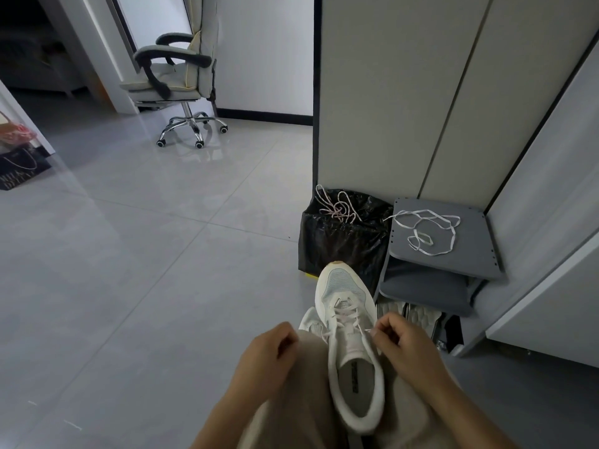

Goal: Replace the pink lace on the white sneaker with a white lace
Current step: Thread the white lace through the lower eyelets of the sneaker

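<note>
The sneaker (353,351) lies on the lap, toe forward. The right hand (402,338) pinches its lace (344,312). The left hand (269,351) is curled alongside, but whether it holds anything is unclear. A white lace (453,238) lies on the shelf (470,257).

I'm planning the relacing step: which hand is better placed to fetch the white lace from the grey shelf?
Right. The white lace lies on the grey shelf right of the sneaker, nearer the right hand; the left hand would have to cross the sneaker. It must first release the sneaker's lace.
</note>
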Demonstrator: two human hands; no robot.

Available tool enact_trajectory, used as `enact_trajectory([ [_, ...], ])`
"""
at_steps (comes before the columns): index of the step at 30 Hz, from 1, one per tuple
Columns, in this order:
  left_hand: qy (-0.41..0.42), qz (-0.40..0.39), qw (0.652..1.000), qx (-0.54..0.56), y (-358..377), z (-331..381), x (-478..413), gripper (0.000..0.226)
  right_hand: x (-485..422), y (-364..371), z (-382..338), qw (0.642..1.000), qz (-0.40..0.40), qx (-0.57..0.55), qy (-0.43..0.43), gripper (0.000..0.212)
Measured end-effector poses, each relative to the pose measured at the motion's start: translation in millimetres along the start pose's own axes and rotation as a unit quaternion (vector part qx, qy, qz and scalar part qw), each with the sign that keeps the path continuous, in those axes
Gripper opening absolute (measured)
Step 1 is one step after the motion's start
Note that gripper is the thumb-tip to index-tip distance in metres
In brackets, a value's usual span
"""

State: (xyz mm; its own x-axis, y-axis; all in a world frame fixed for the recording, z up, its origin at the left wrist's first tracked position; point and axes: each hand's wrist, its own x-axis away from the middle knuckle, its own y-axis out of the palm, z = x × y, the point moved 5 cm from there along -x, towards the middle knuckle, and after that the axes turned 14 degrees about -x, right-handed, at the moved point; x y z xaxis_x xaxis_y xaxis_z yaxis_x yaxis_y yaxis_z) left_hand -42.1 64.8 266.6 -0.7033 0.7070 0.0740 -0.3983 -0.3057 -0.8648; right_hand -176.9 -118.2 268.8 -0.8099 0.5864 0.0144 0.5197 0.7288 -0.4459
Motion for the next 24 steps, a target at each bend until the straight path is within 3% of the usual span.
enact_trajectory([
  [2,0.002,-0.058,0.998,0.017,3.5,-3.5,5.2,0.022,0.1,1.2,-0.4,1.000,0.000,0.003,-0.003,0.017],
  [4,0.013,-0.053,0.998,-0.029,4.0,3.3,5.1,0.010,-1.3,1.4,0.2,1.000,0.007,0.002,-0.001,0.017],
  [8,0.045,0.007,0.992,-0.118,0.2,39.0,-5.0,0.038,-3.6,1.5,2.0,1.000,0.015,-0.003,0.005,0.014],
  [14,0.030,0.007,0.998,-0.056,10.7,55.4,-21.2,0.016,-2.5,-2.4,2.8,0.998,0.034,-0.042,0.011,0.013],
  [24,0.022,0.013,1.000,0.001,19.7,37.7,-22.7,0.015,-6.9,-2.6,8.3,0.998,0.018,-0.055,0.031,0.010],
])
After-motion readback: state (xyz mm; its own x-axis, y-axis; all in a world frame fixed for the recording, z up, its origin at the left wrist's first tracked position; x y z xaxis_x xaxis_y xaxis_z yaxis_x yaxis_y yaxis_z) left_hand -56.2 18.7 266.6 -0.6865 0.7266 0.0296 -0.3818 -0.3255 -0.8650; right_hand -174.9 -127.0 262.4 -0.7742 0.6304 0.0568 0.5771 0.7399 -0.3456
